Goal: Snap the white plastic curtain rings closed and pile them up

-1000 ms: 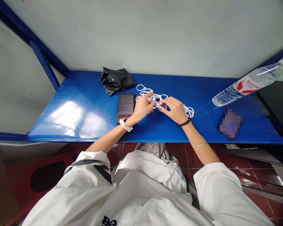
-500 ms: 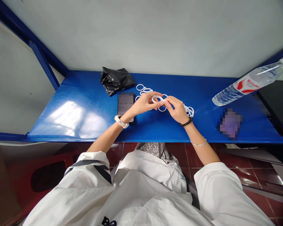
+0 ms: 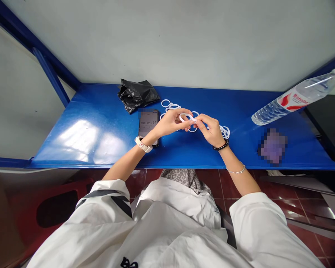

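Observation:
A white ring point(image 3: 182, 117) is held between my two hands above the blue table. My left hand point(image 3: 171, 123) is closed on its left part, the thumb along the near side and the fingers behind. At the ring's right end my right hand point(image 3: 209, 128) pinches with thumb and forefinger. Several more white rings point(image 3: 165, 103) lie loosely linked or overlapping behind my left hand. To the right, another bunch of white rings point(image 3: 226, 132) rests beside my right wrist, partly hidden by it.
A phone point(image 3: 148, 123) showing a running timer lies left of my left hand. Behind it is a crumpled black plastic bag point(image 3: 138, 95). On the right stand a water bottle point(image 3: 292, 99) and a blurred purple item point(image 3: 273, 146). The blue table point(image 3: 184, 156) meets a grey wall.
My right hand has shifted very slightly to the right at the ring's end. My left hand is nearly still. The phone timer has advanced by one second.

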Demonstrator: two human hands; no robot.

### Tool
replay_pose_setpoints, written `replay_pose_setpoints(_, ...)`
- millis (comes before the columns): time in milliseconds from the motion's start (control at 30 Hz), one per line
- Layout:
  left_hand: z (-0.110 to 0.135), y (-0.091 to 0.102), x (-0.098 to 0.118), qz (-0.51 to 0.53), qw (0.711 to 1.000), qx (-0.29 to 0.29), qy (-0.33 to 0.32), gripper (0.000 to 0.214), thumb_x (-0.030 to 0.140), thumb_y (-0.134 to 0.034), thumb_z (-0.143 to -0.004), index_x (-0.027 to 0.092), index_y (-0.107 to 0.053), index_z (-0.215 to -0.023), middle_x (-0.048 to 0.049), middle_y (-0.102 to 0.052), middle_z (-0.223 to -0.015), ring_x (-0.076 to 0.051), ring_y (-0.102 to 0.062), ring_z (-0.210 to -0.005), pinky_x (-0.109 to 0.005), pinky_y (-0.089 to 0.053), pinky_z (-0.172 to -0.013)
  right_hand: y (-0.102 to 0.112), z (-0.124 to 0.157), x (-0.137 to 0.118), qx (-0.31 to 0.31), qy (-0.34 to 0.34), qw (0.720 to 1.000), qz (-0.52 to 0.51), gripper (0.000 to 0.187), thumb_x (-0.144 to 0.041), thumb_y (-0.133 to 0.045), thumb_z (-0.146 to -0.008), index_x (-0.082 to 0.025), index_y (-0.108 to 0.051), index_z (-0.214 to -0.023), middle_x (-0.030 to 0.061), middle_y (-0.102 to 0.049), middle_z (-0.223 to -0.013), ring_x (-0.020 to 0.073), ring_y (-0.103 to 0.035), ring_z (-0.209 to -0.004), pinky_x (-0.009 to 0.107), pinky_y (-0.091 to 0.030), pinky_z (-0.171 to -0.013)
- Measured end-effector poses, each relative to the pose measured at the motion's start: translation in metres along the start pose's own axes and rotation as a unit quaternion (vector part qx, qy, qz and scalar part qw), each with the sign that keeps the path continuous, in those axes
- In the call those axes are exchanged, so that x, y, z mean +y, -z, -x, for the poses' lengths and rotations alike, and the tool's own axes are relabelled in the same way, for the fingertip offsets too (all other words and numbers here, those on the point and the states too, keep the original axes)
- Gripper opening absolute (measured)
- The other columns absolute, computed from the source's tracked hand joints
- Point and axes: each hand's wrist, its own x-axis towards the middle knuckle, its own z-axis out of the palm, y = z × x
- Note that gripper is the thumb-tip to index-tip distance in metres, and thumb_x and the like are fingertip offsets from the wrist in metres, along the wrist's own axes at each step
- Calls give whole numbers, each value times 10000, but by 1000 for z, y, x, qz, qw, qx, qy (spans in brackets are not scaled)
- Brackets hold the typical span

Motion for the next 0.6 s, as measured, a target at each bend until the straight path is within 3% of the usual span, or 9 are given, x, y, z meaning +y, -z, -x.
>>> replay_pose_setpoints(400, 2, -3, 6, 18, 1000, -13, 15, 507, 633, -714, -813, 184, -633, -1034, -20, -716, -726, -189, -715, -686, -293, -541, -636, 0, 0, -1, 24, -6, 1000, 4, 490, -597, -439, -1016, -220, -660, -797, 55, -660, -746, 198, -612, -691, 340, -483, -659)
replay_pose_setpoints(600, 0, -3, 1, -15, 1000, 3, -4, 439, 556, -702, -858, 174, -624, -1059, -20, -696, -731, -172, -683, -672, -274, -525, -622, 0, -1, 2, 14, 3, 1000, -3, 447, -548, -464, -1028, -209, -673, -825, 48, -672, -761, 188, -619, -709, 323, -479, -670)
